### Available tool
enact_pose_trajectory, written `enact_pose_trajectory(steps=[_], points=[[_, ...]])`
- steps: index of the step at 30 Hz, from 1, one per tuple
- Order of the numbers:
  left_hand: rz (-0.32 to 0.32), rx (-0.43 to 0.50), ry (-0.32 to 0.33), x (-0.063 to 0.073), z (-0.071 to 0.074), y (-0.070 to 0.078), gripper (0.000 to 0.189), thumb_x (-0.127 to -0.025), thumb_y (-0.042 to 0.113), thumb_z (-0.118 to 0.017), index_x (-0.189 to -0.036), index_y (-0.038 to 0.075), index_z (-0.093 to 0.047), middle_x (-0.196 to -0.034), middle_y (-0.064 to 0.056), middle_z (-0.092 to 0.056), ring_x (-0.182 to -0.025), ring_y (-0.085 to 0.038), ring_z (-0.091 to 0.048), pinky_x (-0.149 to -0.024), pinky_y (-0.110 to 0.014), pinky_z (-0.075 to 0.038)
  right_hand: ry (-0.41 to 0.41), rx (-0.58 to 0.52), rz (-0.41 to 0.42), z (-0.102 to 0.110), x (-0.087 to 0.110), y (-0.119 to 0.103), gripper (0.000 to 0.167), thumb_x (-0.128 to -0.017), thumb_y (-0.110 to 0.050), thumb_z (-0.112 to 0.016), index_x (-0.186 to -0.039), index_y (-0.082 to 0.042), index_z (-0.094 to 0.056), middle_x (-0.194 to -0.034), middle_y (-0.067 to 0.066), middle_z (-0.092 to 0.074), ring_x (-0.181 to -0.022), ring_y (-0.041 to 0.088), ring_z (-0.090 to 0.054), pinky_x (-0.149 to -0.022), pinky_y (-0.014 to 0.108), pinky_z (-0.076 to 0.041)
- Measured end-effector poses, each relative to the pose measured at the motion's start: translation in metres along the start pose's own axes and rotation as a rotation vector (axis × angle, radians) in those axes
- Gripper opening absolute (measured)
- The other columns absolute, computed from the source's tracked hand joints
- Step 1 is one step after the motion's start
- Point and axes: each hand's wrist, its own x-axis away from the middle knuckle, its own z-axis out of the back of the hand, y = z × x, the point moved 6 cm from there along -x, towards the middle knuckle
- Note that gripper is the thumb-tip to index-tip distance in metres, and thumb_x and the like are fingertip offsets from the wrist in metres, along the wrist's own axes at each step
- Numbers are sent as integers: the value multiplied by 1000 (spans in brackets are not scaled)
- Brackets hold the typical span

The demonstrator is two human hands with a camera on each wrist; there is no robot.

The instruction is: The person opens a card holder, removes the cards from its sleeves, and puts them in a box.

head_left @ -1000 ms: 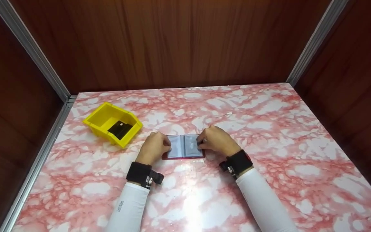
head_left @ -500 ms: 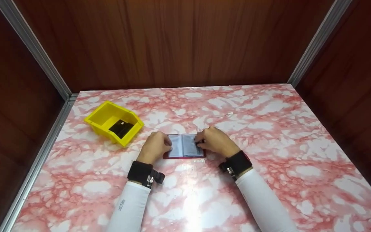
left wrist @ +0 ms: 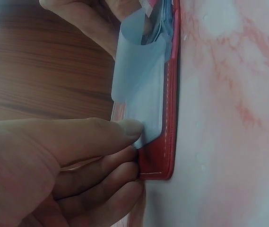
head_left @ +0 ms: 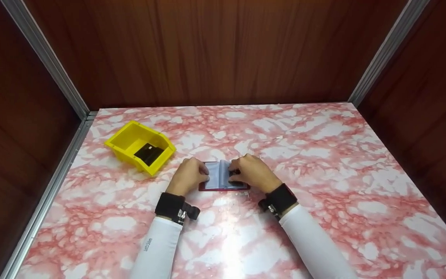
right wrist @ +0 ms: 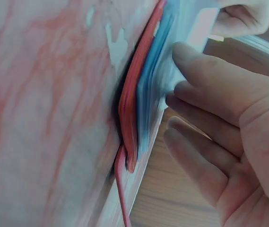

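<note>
A red card holder (head_left: 223, 189) with stitched edges lies spread on the table, its clear bluish plastic sleeves showing. At its left end my left hand (head_left: 187, 176) grips it; in the left wrist view the thumb (left wrist: 132, 127) presses on a sleeve and the other fingers curl at the cover's edge. My right hand (head_left: 256, 172) is at the right half, pinching a plastic sleeve page (left wrist: 139, 61) between thumb and fingers. That page bends up and curls leftward. In the right wrist view a stack of sleeves (right wrist: 146, 109) fans above the red cover.
To the left stands a yellow bin (head_left: 120, 149) with black flat items (head_left: 149, 154) inside. The marbled pink and white table (head_left: 323, 162) is bounded by brown wood-grain panels (head_left: 223, 50) and metal posts. A red strap (right wrist: 121, 189) hangs from the card holder.
My right hand has moved leftward over the card holder, lifting and bending a sleeve page toward the left. My left hand keeps its grip on the left end.
</note>
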Motion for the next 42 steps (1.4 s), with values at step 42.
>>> enact_pose_trajectory(steps=[42], points=[[-9, 38, -39, 5, 26, -15, 12, -81, 28, -70, -88, 19, -72, -83, 6, -68, -79, -11, -60, -78, -29, -49, -49, 57, -32, -20, -46, -30, 17, -71, -31, -77, -82, -19, -75, -80, -7, -71, -68, 9, -62, -66, 30, -51]])
